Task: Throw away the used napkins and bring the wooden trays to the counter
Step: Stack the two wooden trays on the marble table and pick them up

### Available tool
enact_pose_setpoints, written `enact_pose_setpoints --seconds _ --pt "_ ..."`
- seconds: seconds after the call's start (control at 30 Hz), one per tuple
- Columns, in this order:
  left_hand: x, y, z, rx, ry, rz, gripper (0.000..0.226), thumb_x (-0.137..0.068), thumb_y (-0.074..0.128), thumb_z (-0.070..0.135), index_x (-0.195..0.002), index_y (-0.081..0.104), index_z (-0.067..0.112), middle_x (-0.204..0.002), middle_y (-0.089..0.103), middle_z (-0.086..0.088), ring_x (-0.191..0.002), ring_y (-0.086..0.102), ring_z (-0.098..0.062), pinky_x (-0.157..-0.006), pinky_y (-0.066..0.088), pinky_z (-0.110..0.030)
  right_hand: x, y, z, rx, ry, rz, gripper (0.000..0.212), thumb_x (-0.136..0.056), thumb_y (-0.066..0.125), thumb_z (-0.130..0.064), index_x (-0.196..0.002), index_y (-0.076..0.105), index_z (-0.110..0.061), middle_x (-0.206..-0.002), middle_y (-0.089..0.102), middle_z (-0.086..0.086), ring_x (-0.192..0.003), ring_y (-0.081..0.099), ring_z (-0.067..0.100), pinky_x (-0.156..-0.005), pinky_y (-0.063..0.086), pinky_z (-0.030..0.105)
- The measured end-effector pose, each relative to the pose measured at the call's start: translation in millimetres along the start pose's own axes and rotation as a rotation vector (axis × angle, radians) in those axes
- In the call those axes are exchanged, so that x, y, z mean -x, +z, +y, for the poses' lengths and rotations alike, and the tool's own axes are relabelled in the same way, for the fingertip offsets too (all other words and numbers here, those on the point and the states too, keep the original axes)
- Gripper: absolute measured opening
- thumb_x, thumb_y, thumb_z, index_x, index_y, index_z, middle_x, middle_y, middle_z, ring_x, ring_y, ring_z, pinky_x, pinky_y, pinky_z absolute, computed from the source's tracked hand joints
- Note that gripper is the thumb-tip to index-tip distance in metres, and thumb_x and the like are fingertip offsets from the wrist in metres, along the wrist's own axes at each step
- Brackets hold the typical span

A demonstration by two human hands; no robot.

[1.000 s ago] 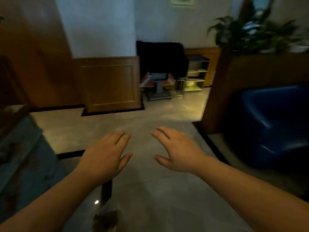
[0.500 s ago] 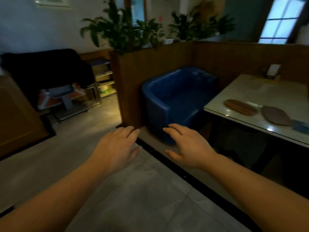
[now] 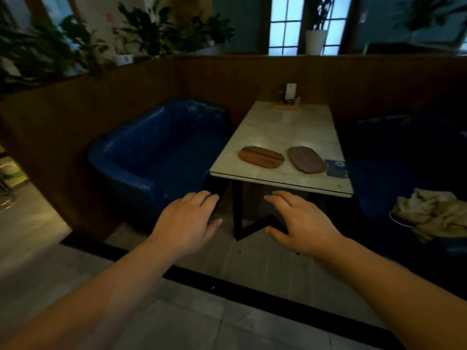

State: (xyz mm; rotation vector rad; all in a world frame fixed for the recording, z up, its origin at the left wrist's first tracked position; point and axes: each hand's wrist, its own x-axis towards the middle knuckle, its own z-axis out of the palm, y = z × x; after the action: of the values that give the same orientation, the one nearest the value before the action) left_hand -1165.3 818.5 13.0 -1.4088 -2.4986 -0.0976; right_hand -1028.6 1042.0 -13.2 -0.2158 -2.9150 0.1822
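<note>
The person has swung round to the right, away from the wood-panelled wall and the black chair, which have dropped out of sight. The desk, half a second ago off at the right edge, now sits straight ahead with both wooden trays fully visible. A crumpled cloth has appeared at right.

No legible text — none anywhere
</note>
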Motion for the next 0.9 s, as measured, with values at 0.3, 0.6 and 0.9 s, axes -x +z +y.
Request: enact_pose_setpoints --seconds 0.3,0.6,0.9 --pt "-172 101 -56 0.134 0.117 -0.019 0.055 -0.090 0.044 0.049 -0.135 0.040 0.018 -0.135 0.051 -0.001 -0.118 0.048 -0.020 -0.084 0.049 -0.037 -116 53 88 0.049 0.203 -0.003 0.073 -0.081 0.048 -0.063 -0.142 0.029 -0.030 -0.143 0.042 -0.002 -0.124 0.046 0.018 -0.097 0.045 0.036" --pt "-312 151 -124 0.197 0.234 -0.058 0.051 -0.089 0.043 0.048 -0.130 0.043 0.017 -0.122 0.056 -0.003 -0.105 0.053 -0.022 -0.074 0.052 -0.040 -233 83 133 -0.032 0.340 0.048 0.069 -0.079 0.046 -0.065 -0.139 0.028 -0.034 -0.139 0.045 -0.005 -0.119 0.048 0.016 -0.093 0.046 0.035" --pt "-412 206 -140 0.238 0.252 -0.119 0.056 -0.089 0.038 0.053 -0.133 0.040 0.019 -0.129 0.052 -0.002 -0.111 0.049 -0.021 -0.078 0.050 -0.039 -291 111 209 -0.047 0.411 0.041 0.066 -0.080 0.053 -0.058 -0.137 0.033 -0.030 -0.136 0.047 -0.005 -0.116 0.050 0.017 -0.087 0.047 0.034"
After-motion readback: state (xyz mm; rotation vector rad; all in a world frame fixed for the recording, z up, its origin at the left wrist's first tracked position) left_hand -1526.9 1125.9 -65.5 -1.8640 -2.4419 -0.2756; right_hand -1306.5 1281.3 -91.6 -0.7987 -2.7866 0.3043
